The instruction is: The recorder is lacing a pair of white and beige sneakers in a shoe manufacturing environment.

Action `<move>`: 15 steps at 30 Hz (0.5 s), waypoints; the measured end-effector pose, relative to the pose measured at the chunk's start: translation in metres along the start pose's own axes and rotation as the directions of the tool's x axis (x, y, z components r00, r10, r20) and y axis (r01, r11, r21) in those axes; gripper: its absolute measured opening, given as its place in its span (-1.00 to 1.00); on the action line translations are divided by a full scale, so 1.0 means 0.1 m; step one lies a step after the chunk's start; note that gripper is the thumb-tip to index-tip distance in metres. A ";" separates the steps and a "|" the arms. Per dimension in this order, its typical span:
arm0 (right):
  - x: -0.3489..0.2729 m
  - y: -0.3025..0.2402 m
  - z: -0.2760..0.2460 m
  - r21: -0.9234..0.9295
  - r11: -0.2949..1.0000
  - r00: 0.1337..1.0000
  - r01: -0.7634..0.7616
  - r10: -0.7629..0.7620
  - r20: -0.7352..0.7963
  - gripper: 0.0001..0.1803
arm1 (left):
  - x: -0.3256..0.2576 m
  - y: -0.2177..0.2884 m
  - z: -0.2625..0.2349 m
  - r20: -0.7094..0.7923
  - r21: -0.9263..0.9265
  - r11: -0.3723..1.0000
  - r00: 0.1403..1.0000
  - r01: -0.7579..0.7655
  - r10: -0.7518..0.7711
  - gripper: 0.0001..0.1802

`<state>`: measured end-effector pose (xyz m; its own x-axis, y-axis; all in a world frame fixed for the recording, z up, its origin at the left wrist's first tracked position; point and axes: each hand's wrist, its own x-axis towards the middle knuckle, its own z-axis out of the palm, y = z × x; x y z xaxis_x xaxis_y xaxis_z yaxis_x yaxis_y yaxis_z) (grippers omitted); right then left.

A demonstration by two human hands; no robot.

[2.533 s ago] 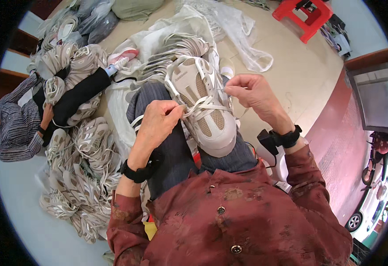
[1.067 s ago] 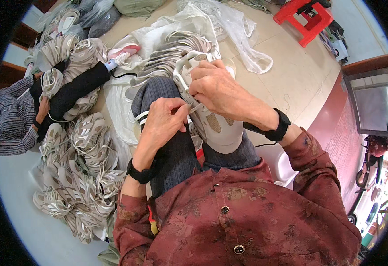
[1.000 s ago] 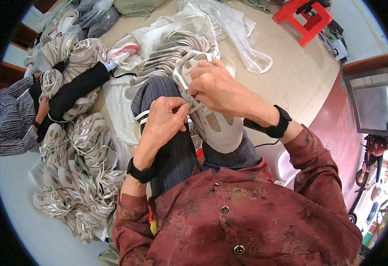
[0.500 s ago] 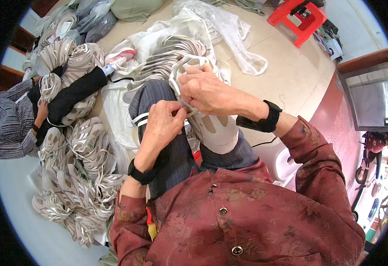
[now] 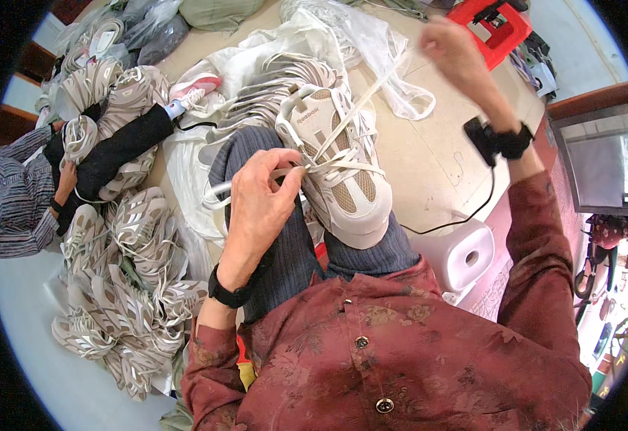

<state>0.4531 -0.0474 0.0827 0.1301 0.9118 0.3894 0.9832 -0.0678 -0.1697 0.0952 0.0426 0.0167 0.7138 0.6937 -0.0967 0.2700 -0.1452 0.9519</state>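
Observation:
A beige and white shoe upper [image 5: 357,205] with brown mesh lies across my knees, its rounded toe toward me. White lace crosses its front part. From the eyelets, a long shoelace [image 5: 357,109] is drawn out taut to the far right. My right hand [image 5: 461,61], raised and slightly blurred, has its fingers closed at the end of that lace. At the upper's left edge my left hand [image 5: 260,197] pinches lace by the eyelets between thumb and forefinger. A loop of lace sticks out left of it.
Beyond my knees sits a stack of similar uppers [image 5: 278,90] on white plastic. More lie in a heap [image 5: 123,287] at left, near a seated co-worker [image 5: 30,194] handling an upper. A white stool [image 5: 464,251] stands at right; a red stool [image 5: 504,36] is farther off.
My right hand has swung from the upper out to the far right, stretching the lace. My left hand stays near the upper's left edge. The upper's front now shows.

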 end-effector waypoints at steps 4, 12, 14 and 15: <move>-0.18 0.16 -0.13 0.047 0.991 0.991 -0.126 0.124 0.044 -0.88 | 0.03 0.10 0.08 -0.012 0.204 0.941 0.960 -0.271 0.279 -0.79; -0.33 -1.26 0.37 0.580 0.803 0.979 -0.138 0.020 0.205 -0.82 | 0.05 0.08 0.17 0.033 0.308 0.872 0.921 -0.380 0.389 -0.85; -0.37 -1.35 0.44 0.540 0.841 0.989 -0.029 -0.054 0.138 -0.83 | 0.06 0.11 0.19 0.007 0.316 0.853 0.900 -0.415 0.435 -0.86; -0.37 -1.37 0.46 0.541 0.841 0.989 -0.028 -0.055 0.136 -0.83 | 0.07 0.11 0.19 -0.021 0.321 0.834 0.877 -0.448 0.479 -0.88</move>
<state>0.3079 -0.0535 0.0492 0.0576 0.9608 0.2711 0.7533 0.1364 -0.6433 0.1153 0.0321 0.0212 0.7421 0.5538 0.3776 0.1130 -0.6587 0.7439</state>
